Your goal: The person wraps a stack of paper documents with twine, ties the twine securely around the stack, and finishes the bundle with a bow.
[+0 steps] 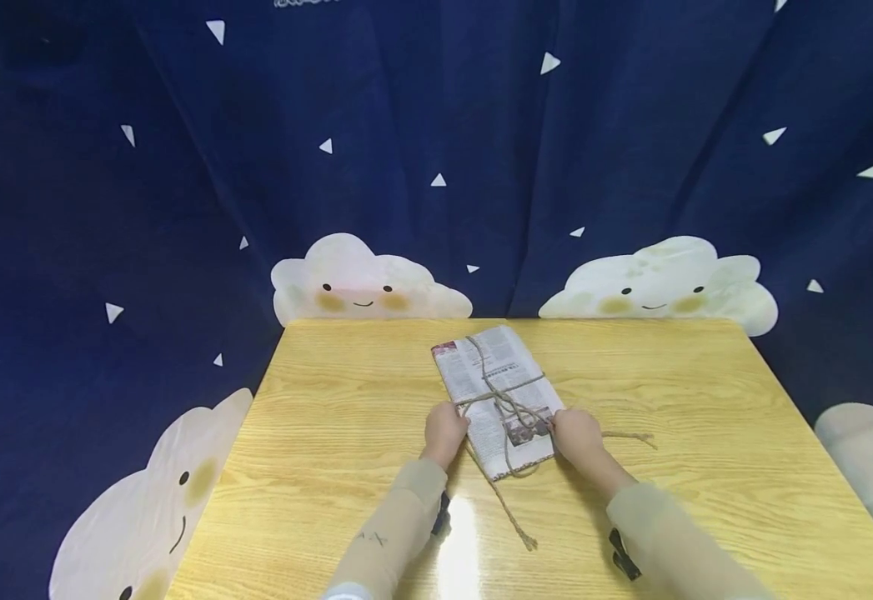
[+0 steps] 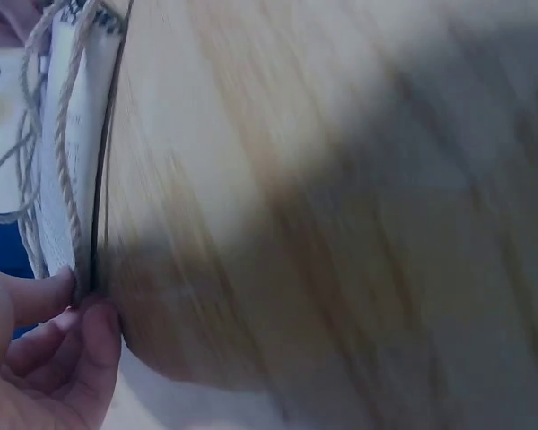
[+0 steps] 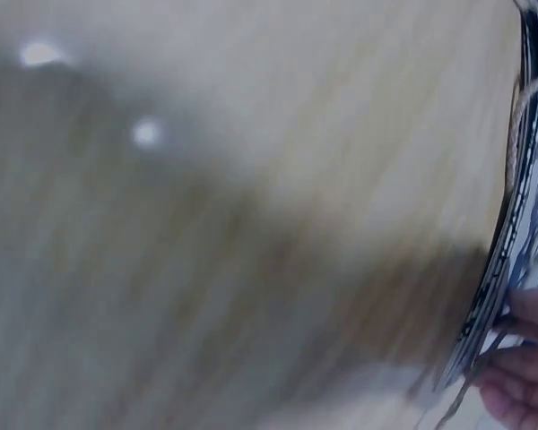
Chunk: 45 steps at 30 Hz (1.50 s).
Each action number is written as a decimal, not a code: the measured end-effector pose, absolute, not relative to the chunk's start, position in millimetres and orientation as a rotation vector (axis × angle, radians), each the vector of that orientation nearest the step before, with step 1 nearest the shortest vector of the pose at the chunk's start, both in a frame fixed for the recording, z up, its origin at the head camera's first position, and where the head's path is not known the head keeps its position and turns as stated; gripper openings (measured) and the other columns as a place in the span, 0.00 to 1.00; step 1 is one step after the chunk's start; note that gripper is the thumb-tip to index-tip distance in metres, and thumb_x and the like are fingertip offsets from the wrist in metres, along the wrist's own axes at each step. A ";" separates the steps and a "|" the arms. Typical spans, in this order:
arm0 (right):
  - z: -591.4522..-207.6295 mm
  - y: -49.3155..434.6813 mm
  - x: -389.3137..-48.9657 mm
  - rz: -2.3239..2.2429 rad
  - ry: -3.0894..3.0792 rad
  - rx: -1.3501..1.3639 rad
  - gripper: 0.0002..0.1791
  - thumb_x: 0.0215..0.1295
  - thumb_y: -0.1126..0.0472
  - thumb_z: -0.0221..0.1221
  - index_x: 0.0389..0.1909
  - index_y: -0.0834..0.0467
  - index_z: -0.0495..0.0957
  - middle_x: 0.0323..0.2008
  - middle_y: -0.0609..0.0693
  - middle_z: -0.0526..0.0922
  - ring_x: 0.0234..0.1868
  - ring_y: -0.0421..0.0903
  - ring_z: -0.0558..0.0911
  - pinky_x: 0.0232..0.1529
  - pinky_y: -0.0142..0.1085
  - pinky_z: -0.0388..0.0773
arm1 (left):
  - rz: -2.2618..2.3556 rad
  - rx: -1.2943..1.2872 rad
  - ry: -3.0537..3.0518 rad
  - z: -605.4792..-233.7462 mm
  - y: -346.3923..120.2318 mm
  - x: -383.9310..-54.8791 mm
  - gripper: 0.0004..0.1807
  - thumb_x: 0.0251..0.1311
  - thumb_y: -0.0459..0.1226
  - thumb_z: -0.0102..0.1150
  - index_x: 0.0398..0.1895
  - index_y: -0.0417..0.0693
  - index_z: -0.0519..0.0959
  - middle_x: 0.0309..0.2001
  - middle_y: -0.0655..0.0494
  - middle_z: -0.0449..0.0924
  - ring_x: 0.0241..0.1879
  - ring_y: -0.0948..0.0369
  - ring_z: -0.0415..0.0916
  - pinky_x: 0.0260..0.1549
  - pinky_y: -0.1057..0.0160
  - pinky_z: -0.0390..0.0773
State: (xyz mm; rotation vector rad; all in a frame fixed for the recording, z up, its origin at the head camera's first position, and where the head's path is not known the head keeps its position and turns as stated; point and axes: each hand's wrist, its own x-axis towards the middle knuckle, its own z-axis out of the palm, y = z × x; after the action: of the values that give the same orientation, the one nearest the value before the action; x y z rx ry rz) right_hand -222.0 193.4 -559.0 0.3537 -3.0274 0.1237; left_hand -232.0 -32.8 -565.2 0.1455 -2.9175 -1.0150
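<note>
A folded newspaper bundle (image 1: 481,375) lies on the wooden table (image 1: 331,433), tied crosswise with jute twine (image 1: 507,404) knotted near its middle. My left hand (image 1: 445,432) grips the bundle's left edge, fingers curled at it. My right hand (image 1: 575,433) grips the right edge close to the knot. In the left wrist view the fingers (image 2: 36,305) pinch the paper's edge (image 2: 67,134), with loops of twine (image 2: 18,170) beside it. In the blurred right wrist view my fingers (image 3: 524,367) hold the stacked edge of the paper (image 3: 511,260).
One loose twine tail (image 1: 631,435) trails right across the table and another (image 1: 514,521) runs toward the near edge. A dark blue curtain (image 1: 106,208) printed with clouds surrounds the table on three sides.
</note>
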 end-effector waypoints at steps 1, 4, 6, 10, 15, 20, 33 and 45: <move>-558.7 189.6 -218.5 0.111 -3.032 0.338 0.15 0.57 0.62 0.57 0.13 0.61 0.72 0.13 0.53 0.74 0.15 0.50 0.75 0.14 0.42 0.73 | -1.002 0.144 -2.922 -565.7 -34.1 -233.8 0.16 0.46 0.33 0.64 0.09 0.44 0.69 0.12 0.55 0.68 0.14 0.59 0.64 0.12 0.64 0.65; -557.7 179.6 -208.3 0.068 -3.031 0.329 0.15 0.56 0.65 0.55 0.10 0.61 0.71 0.11 0.52 0.72 0.13 0.49 0.73 0.12 0.40 0.72 | -0.987 0.124 -2.917 -566.6 -38.3 -238.3 0.10 0.48 0.33 0.64 0.15 0.40 0.75 0.16 0.52 0.74 0.17 0.58 0.69 0.16 0.63 0.69; -556.5 174.3 -203.2 0.059 -3.037 0.318 0.16 0.56 0.65 0.56 0.10 0.60 0.71 0.10 0.52 0.72 0.13 0.48 0.73 0.11 0.40 0.72 | -1.014 0.110 -2.909 -566.3 -41.6 -240.5 0.08 0.48 0.33 0.64 0.17 0.39 0.77 0.18 0.52 0.76 0.18 0.58 0.70 0.17 0.63 0.71; -554.8 166.3 -195.0 0.032 -3.036 0.328 0.17 0.55 0.64 0.57 0.09 0.59 0.69 0.09 0.50 0.70 0.11 0.46 0.71 0.09 0.38 0.71 | -1.126 0.107 -2.912 -565.0 -48.8 -243.2 0.08 0.49 0.32 0.64 0.17 0.39 0.77 0.18 0.53 0.75 0.18 0.61 0.69 0.16 0.66 0.70; -552.4 156.3 -187.3 0.014 -3.036 0.363 0.16 0.55 0.63 0.58 0.10 0.60 0.70 0.09 0.50 0.70 0.12 0.47 0.72 0.10 0.39 0.71 | -1.115 0.070 -2.918 -561.5 -55.8 -246.2 0.09 0.49 0.32 0.65 0.16 0.39 0.78 0.18 0.53 0.76 0.18 0.61 0.68 0.17 0.66 0.70; -552.8 149.2 -182.9 0.033 -3.081 0.354 0.14 0.55 0.62 0.58 0.12 0.60 0.72 0.12 0.51 0.73 0.15 0.49 0.74 0.12 0.41 0.72 | -1.082 0.062 -2.926 -559.8 -59.5 -248.3 0.09 0.47 0.32 0.66 0.15 0.38 0.78 0.18 0.52 0.76 0.18 0.60 0.67 0.18 0.65 0.70; -540.5 186.5 -206.1 0.590 -3.201 0.176 0.08 0.57 0.60 0.59 0.23 0.59 0.82 0.22 0.52 0.80 0.21 0.46 0.75 0.18 0.38 0.71 | -1.163 -0.090 -2.985 -570.8 -73.4 -262.9 0.09 0.58 0.32 0.56 0.21 0.38 0.75 0.21 0.51 0.72 0.21 0.58 0.68 0.19 0.63 0.70; -545.2 217.7 -228.1 1.213 -2.968 0.355 0.11 0.64 0.65 0.53 0.42 0.66 0.77 0.24 0.56 0.77 0.20 0.41 0.69 0.20 0.30 0.67 | -1.443 -0.182 -2.842 -585.9 -76.9 -263.8 0.10 0.63 0.33 0.50 0.41 0.34 0.77 0.30 0.46 0.76 0.28 0.59 0.71 0.26 0.66 0.72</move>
State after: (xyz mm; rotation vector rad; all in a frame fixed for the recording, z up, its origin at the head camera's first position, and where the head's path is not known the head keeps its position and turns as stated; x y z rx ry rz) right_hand -228.1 217.7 -545.2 0.3550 -2.9681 1.2129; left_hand -263.8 -76.9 -585.9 -0.1824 -2.8415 -1.4431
